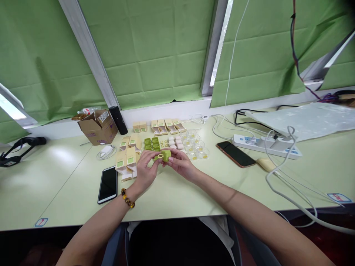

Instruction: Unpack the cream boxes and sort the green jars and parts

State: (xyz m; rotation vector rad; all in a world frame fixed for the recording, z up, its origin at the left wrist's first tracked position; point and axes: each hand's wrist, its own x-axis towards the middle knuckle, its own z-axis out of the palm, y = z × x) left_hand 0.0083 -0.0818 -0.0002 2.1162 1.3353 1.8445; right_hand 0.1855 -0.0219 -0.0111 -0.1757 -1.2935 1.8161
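Over the table's front middle, my right hand (pixel 181 163) grips a small green case (pixel 166 155) between thumb and fingers. My left hand (pixel 147 167) pinches at the left side of that case, where a small cream loop (pixel 160 156) shows; exactly what its fingertips grip is partly hidden. Just beyond the hands lie several open green cases (pixel 151 142) in rows, tiny light yellow-green pieces (pixel 164 142), pale pink and white blocks (pixel 177 139), and clear plastic cups (pixel 203 156) with yellow bits inside.
Open cream cartons (pixel 126 162) stand left of my hands, more cartons (pixel 165 126) behind. A white-framed phone (pixel 108 184), cardboard box (pixel 98 127) and black cylinder (pixel 118 120) are left. Right are a dark phone (pixel 235 153), a power strip (pixel 266 146) and loose white cables (pixel 290 192).
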